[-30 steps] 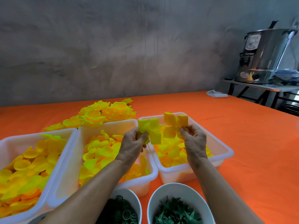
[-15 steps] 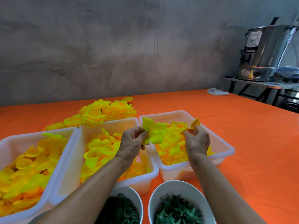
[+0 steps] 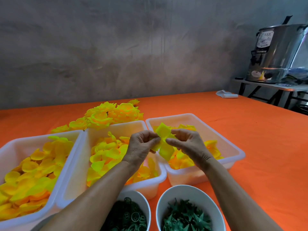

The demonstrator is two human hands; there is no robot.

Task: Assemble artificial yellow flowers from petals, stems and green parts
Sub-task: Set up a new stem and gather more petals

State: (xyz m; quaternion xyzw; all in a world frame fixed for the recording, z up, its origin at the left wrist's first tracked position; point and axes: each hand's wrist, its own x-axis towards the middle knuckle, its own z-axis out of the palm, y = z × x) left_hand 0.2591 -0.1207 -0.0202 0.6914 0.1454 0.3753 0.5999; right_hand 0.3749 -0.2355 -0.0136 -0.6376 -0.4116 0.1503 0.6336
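Yellow petal piece (image 3: 164, 141) between both hands, left hand (image 3: 141, 147) and right hand (image 3: 186, 144) pinching it

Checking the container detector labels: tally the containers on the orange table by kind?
White rectangular bins: 3 (left, middle, right), all holding yellow petals.
White round bowls: 2 (green rings, green spiky parts).
Total: 5 containers.
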